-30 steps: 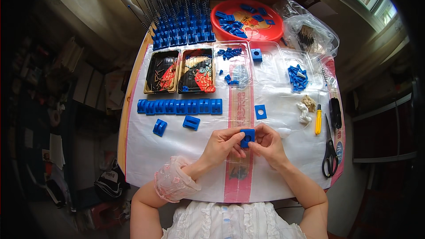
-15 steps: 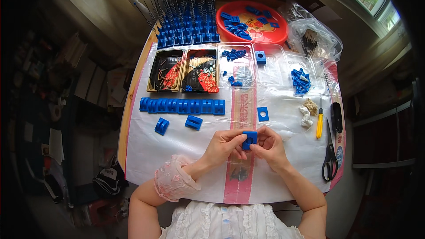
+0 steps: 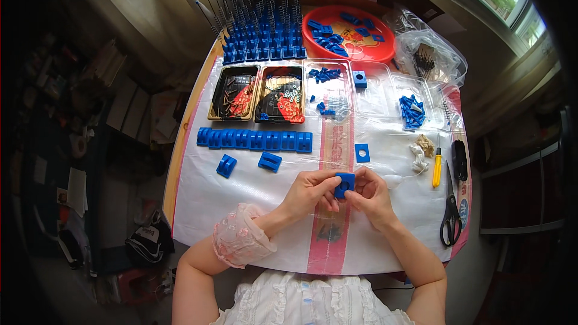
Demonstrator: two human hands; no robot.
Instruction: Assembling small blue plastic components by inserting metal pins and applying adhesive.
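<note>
Between both hands, over the table's near middle, is a blue square plastic piece [image 3: 344, 186] with a round hole. My left hand [image 3: 311, 192] pinches its left side, thumb on the face. My right hand [image 3: 371, 197] grips its lower right edge with thumb and fingers. Just beyond the hands lies a flat blue square plate [image 3: 362, 153] with a round hole. Left of the hands are two loose blue curved brackets, one [image 3: 270, 162] nearer and one [image 3: 226, 165] farther left. Behind them stretches a row of joined-up blue brackets [image 3: 255, 140].
Black trays of screws [image 3: 211, 107] and nuts [image 3: 257, 111], plus clear trays with blue parts [image 3: 413, 112], stand behind. A red basin [image 3: 385, 52] and upright spring rods [image 3: 265, 18] sit at the back. A yellow screwdriver [image 3: 437, 174] and black scissors [image 3: 450, 219] lie right.
The whole view has shifted slightly, the table's things appearing a little further right. Both hands keep their hold on the blue square piece, with little change in grip.
</note>
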